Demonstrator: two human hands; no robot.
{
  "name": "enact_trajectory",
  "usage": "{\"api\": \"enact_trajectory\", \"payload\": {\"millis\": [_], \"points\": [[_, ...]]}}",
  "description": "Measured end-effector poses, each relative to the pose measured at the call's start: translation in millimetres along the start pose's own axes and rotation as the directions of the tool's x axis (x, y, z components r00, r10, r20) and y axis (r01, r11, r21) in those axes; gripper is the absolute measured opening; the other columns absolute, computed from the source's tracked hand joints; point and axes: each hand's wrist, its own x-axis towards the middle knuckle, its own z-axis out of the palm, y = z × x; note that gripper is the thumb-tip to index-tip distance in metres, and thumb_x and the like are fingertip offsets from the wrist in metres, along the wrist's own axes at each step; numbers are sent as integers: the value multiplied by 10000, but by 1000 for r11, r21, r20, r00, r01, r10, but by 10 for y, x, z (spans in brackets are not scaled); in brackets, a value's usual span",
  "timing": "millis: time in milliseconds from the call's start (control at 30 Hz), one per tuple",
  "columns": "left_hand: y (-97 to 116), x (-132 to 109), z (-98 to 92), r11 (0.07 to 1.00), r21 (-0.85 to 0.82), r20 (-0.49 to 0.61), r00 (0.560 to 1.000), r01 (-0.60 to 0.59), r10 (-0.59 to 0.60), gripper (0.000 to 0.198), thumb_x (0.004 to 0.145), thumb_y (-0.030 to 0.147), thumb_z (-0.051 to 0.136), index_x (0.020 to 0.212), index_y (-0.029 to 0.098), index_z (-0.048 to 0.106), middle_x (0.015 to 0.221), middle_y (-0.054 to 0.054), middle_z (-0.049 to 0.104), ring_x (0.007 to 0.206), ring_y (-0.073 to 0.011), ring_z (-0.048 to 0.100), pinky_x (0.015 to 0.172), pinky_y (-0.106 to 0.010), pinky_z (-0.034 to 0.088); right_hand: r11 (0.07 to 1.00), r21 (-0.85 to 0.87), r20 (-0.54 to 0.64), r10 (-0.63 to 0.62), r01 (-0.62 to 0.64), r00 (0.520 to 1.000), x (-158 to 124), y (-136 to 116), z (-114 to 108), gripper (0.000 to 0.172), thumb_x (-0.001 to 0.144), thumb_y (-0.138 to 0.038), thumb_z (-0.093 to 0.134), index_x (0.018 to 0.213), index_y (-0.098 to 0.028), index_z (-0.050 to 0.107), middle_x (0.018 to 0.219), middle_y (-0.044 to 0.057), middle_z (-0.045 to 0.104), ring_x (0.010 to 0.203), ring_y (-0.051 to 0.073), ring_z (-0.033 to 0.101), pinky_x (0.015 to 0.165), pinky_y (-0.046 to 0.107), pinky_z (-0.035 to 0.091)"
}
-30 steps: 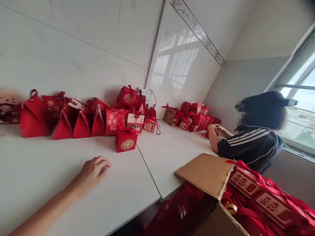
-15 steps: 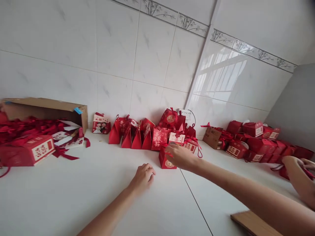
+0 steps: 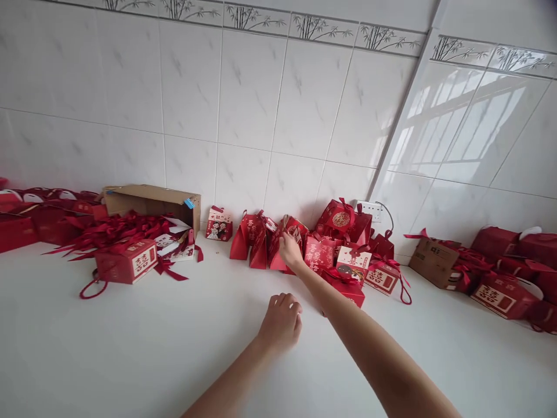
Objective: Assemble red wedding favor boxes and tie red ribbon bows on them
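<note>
My left hand [image 3: 281, 322] is held low over the white table, with loosely bent fingers partly apart and nothing in them. Farther out, my right hand [image 3: 290, 252] is at a row of red gift boxes, its fingers closed at the upper edge of a tapered red gift box [image 3: 277, 255]. The fingertips are partly hidden. Beneath my right forearm lies another red gift box [image 3: 348, 290], partly covered by the arm. A box with a pale printed front [image 3: 351, 262] and a red box with gold lettering [image 3: 319, 251] stand just behind it.
At left, an open cardboard carton [image 3: 152, 197] lies behind a heap of red ribbons [image 3: 117, 229] and a red box [image 3: 126, 264]. More red boxes [image 3: 500, 293] and a brown carton [image 3: 435, 264] are at right. A power socket [image 3: 369, 210] is on the tiled wall.
My right hand has moved left from the front red gift box to the tapered one in the row. The view has turned left; the other person's hands have left it.
</note>
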Motion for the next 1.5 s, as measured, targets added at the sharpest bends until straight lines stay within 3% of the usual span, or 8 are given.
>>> {"api": "enact_trajectory", "payload": {"millis": [233, 433, 567, 733, 933, 1100, 1233, 1500], "points": [[-190, 89, -25, 871, -366, -268, 859, 329, -437, 209, 738, 102, 381, 879, 186, 511, 886, -73, 605, 823, -203, 610, 701, -361, 505, 906, 391, -406, 11, 162, 914, -834, 315, -793, 169, 862, -319, 527, 990, -213, 557, 1033, 79, 624, 922, 194, 613, 880, 406, 511], [-331, 212, -208, 733, -598, -325, 738, 324, -591, 189, 776, 236, 341, 858, 178, 502, 888, -76, 627, 825, -188, 627, 713, -329, 514, 880, 471, -129, 7, 55, 992, -1443, 802, -769, 48, 818, -245, 478, 854, -215, 487, 855, 32, 569, 672, 141, 547, 608, 308, 530], [-234, 238, -332, 724, -646, -297, 793, 243, -532, 271, 801, 397, 411, 817, 168, 556, 918, -92, 653, 917, -222, 627, 811, -356, 503, 906, 411, -91, -68, 99, 994, -1503, 927, -841, 135, 786, -146, 423, 883, -211, 492, 894, 47, 586, 754, 163, 564, 632, 306, 499], [82, 141, -309, 782, -613, -74, 978, 110, -195, 476, 777, 522, 520, 1110, 183, 552, 1132, -107, 642, 1027, -262, 618, 852, -357, 507, 910, 320, -153, -225, 263, 962, -1533, 789, -986, 208, 763, -75, 402, 898, -215, 478, 880, 40, 568, 792, 163, 554, 694, 303, 479], [281, 54, -148, 917, -378, 200, 978, 129, -55, 339, 828, 409, 518, 1087, 191, 538, 982, -84, 674, 903, -246, 654, 774, -338, 540, 927, 261, -283, -192, 268, 940, -1555, 705, -1047, 170, 813, -141, 490, 964, -220, 481, 921, 49, 585, 856, 184, 576, 774, 336, 488], [324, 117, -217, 905, -426, -104, 992, 25, -77, 376, 780, 356, 612, 1091, 202, 467, 995, -68, 645, 890, -196, 649, 773, -309, 545, 934, 196, -205, -259, 299, 944, -1565, 657, -1059, 81, 863, -175, 502, 920, -218, 539, 852, 34, 593, 785, 168, 577, 700, 295, 491], [428, 145, -323, 910, -356, -443, 896, -214, 37, 197, 809, 257, 621, 951, 202, 496, 888, -30, 640, 826, -146, 647, 738, -261, 543, 902, 215, -202, -334, 375, 921, -1633, 534, -1019, 105, 898, -178, 471, 923, -217, 565, 813, 30, 594, 744, 157, 581, 654, 278, 494], [532, 145, -460, 948, -130, -353, 907, -291, 230, 155, 856, 179, 545, 964, 196, 655, 927, -41, 684, 824, -148, 651, 745, -263, 546, 898, 221, -210, -338, 381, 917, -1680, 486, -992, 106, 918, -196, 474, 926, -227, 576, 810, 25, 594, 734, 151, 579, 640, 279, 497]]}}
